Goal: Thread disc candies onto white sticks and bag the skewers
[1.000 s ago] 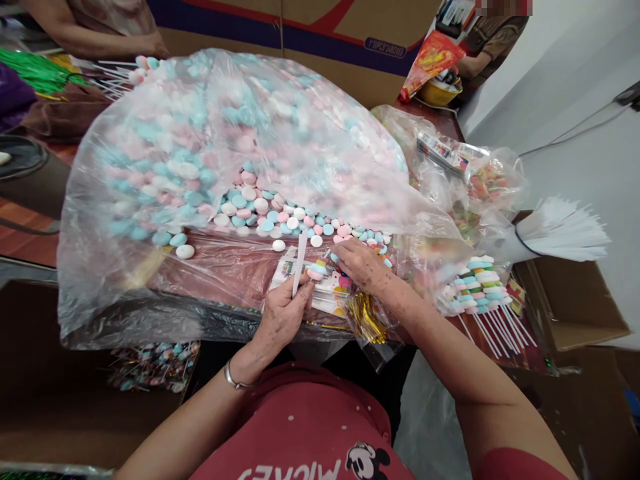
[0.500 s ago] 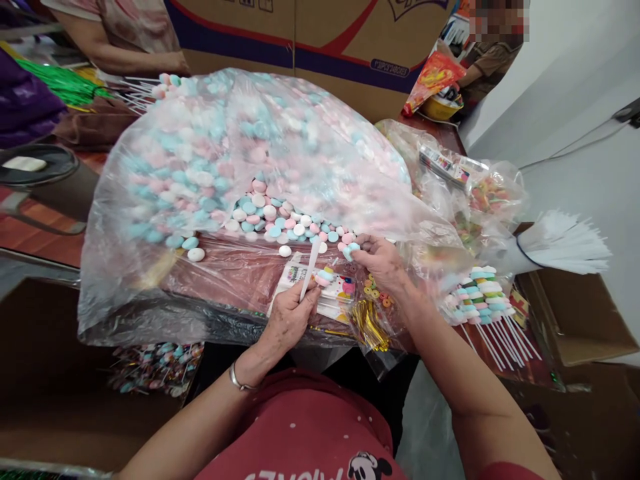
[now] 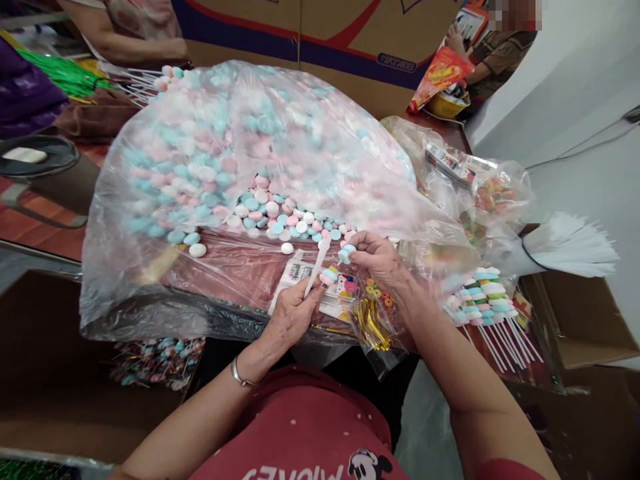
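Note:
My left hand (image 3: 294,315) is closed on a white plastic stick (image 3: 317,268) that points up and away. A few marshmallows (image 3: 329,276), pink, blue and yellow, sit at the same fingertips. Just to the right, my right hand (image 3: 379,260) pinches pale blue marshmallows (image 3: 345,254) between thumb and fingers, slightly apart from the stick. Beyond both hands a large clear plastic bag (image 3: 240,143) lies with its mouth open toward me, full of pink, blue and white marshmallows (image 3: 273,208). Below my hands are printed white packets (image 3: 295,273) and gold twist ties (image 3: 370,323).
Finished marshmallow skewers (image 3: 485,297) lie at the right, beside a bundle of white sticks (image 3: 570,247). Ring-shaped gummies (image 3: 377,292) lie near my right wrist. A grey mug (image 3: 45,180) stands at left. Cardboard boxes (image 3: 45,373) flank the table; two other people sit across.
My right hand has drawn the blue marshmallows slightly left and down, closer to the stick. The stick in my left hand has shifted a little to the right. The view has moved slightly.

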Demonstrator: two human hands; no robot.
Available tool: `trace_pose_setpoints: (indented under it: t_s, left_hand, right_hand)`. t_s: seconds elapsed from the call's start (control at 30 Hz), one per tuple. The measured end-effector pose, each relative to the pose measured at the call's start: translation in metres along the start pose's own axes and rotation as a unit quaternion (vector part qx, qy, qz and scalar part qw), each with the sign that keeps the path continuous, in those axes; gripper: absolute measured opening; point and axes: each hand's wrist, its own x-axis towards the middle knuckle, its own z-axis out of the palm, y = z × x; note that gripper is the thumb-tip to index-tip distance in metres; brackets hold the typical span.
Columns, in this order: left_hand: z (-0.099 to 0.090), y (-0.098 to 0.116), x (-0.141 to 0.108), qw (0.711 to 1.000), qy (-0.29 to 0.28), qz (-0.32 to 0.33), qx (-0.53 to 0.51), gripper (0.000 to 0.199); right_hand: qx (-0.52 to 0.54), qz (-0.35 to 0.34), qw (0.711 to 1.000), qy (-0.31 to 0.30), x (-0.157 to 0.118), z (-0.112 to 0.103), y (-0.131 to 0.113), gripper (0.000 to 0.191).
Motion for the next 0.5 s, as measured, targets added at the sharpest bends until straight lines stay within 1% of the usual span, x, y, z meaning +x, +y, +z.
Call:
trace_pose_setpoints:
  t_s: [0.1,0.17,0.23,0.27,0.33,0.43,0.47,0.5]
  left_hand:
    - [0.0,0.001,0.0,1.0,0.001,-0.002,0.001,0.029]
    - [-0.001,0.0,0.0,1.0,0.0,0.0,0.004,0.03]
    - [-0.001,-0.002,-0.001,1.0,-0.004,0.002,0.002,0.03]
    - [-0.002,-0.004,-0.001,1.0,-0.007,0.002,-0.002,0.03]
    - [-0.003,-0.007,-0.001,1.0,-0.009,0.004,-0.013,0.031]
    - [-0.003,-0.013,-0.001,1.0,-0.005,0.01,-0.017,0.031]
    - [-0.004,-0.015,-0.001,1.0,-0.005,0.014,-0.016,0.031]
    - [-0.004,-0.016,-0.001,1.0,-0.005,0.016,-0.016,0.03]
  right_hand:
    - [-0.03,-0.011,0.999,-0.019,-0.003,0.001,-0.002,0.023]
    - [-0.055,-0.02,0.997,-0.046,-0.005,0.002,-0.004,0.021]
    - [-0.07,-0.02,0.995,-0.072,-0.008,0.002,-0.005,0.021]
    - [-0.068,-0.019,0.995,-0.073,-0.008,0.002,-0.005,0.022]
    - [-0.046,-0.023,0.998,-0.036,-0.008,0.001,-0.004,0.027]
    - [-0.012,-0.037,0.998,0.049,-0.007,0.0,-0.002,0.035]
    - [-0.01,-0.039,0.997,0.06,-0.007,0.0,-0.001,0.035]
    - [-0.011,-0.04,0.997,0.058,-0.007,0.001,-0.001,0.035]
